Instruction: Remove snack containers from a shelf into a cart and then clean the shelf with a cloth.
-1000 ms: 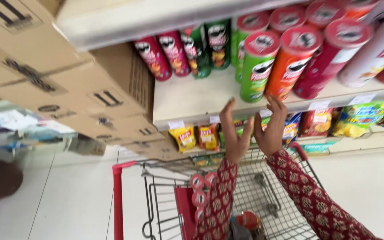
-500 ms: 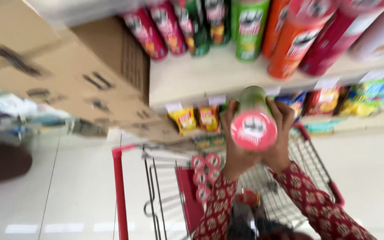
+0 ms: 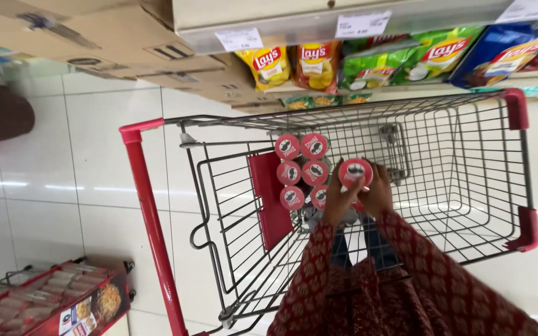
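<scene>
Red-lidded, a crisp can (image 3: 355, 173) is being clasped between the left hand (image 3: 339, 202) and right hand (image 3: 379, 194) inside the wire trolley (image 3: 468, 186), beside six standing cans (image 3: 303, 171) likely to be toppled if bumped.

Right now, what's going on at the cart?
A person in red patterned sleeves holds a chip can with a red lid in both hands, left hand and right hand, low inside the red-handled shopping cart. The can sits next to a cluster of six like cans standing upright in the basket. Bags of chips fill the store shelf beyond the cart, and cardboard boxes sit beside it.
</scene>
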